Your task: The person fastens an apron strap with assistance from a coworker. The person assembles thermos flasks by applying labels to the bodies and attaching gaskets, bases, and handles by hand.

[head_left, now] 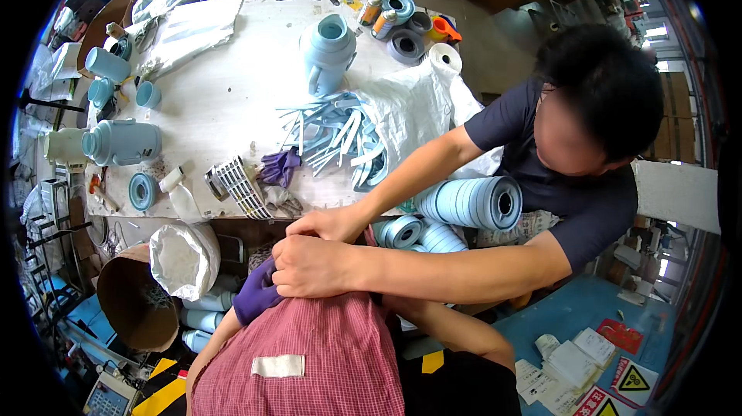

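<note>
My left hand [251,296], in a purple glove, is raised over the red checked cloth [309,354] at my front. Its fingers are mostly covered by the hands [313,261] of a co-worker, who leans in from the right. Those bare hands meet at the glove and the upper edge of the cloth; whether they hold anything is hidden. A bare forearm [448,327], apparently my right one, passes under the co-worker's arm, and my right hand is hidden there. Beyond our hands, a spare purple glove [280,167] lies on the white table [224,80].
A light-blue jug [328,52] stands behind a pile of light-blue strips [332,138]. Stacked light-blue round parts [471,203] lie beside the co-worker. Left of me are a white-lined bag [184,257] and a cardboard drum [139,300]. Papers lie on a blue surface [572,308] at right.
</note>
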Demonstrator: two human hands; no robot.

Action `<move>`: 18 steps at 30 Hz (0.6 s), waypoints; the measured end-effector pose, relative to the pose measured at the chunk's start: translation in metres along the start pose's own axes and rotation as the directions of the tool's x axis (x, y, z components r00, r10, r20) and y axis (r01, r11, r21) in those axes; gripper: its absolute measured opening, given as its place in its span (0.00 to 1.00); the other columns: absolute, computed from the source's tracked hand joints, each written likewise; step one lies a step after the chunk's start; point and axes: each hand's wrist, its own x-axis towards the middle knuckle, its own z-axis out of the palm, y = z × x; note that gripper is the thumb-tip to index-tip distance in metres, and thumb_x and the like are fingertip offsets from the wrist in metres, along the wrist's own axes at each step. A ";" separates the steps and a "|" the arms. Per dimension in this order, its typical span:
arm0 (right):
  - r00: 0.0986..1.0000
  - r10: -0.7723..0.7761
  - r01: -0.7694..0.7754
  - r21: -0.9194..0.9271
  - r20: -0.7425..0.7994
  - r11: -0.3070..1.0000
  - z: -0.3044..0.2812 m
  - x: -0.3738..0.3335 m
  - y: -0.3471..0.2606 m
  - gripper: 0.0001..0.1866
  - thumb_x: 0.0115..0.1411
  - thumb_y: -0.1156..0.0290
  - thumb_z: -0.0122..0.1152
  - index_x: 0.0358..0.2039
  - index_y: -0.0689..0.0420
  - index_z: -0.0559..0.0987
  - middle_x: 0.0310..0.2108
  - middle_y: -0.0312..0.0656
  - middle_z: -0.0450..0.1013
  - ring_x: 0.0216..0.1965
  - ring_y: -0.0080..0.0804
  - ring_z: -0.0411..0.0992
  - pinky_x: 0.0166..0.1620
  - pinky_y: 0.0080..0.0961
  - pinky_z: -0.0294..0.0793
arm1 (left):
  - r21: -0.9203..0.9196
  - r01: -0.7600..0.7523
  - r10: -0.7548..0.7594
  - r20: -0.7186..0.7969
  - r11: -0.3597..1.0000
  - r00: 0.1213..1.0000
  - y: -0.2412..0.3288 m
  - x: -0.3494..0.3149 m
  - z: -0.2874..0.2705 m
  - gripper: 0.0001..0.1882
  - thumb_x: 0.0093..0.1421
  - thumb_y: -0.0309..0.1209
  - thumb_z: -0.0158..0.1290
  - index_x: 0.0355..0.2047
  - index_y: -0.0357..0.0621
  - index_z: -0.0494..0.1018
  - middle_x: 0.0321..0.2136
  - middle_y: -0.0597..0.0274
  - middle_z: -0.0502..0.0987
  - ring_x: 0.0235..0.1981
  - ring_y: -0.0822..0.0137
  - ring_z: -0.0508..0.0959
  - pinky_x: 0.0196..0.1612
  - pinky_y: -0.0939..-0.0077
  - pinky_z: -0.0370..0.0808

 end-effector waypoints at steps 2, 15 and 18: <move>1.000 -0.015 0.014 -0.121 -0.013 0.993 0.009 0.002 0.001 0.18 0.53 0.67 0.73 0.40 0.56 0.75 0.35 0.36 0.75 0.40 0.20 0.75 0.42 0.22 0.75 | 0.076 0.035 -0.035 0.003 0.996 0.999 -0.006 0.002 -0.006 0.24 0.59 0.27 0.61 0.55 0.41 0.69 0.47 0.69 0.76 0.49 0.77 0.74 0.53 0.77 0.73; 0.944 -0.170 0.328 0.763 -0.282 0.557 0.036 0.001 0.033 0.16 0.57 0.67 0.70 0.44 0.58 0.78 0.37 0.38 0.78 0.43 0.25 0.75 0.45 0.22 0.72 | 0.086 0.091 -0.094 0.034 0.992 0.995 0.001 0.010 0.001 0.16 0.61 0.25 0.56 0.50 0.40 0.72 0.40 0.72 0.76 0.41 0.80 0.73 0.44 0.81 0.72; 0.875 -0.253 0.484 0.730 -0.413 0.482 0.033 0.007 0.023 0.09 0.56 0.71 0.67 0.37 0.60 0.80 0.36 0.40 0.78 0.43 0.30 0.76 0.46 0.22 0.72 | 0.084 0.111 -0.113 0.021 0.990 0.993 0.007 0.011 0.007 0.15 0.62 0.25 0.54 0.50 0.39 0.71 0.40 0.72 0.75 0.40 0.81 0.72 0.44 0.81 0.71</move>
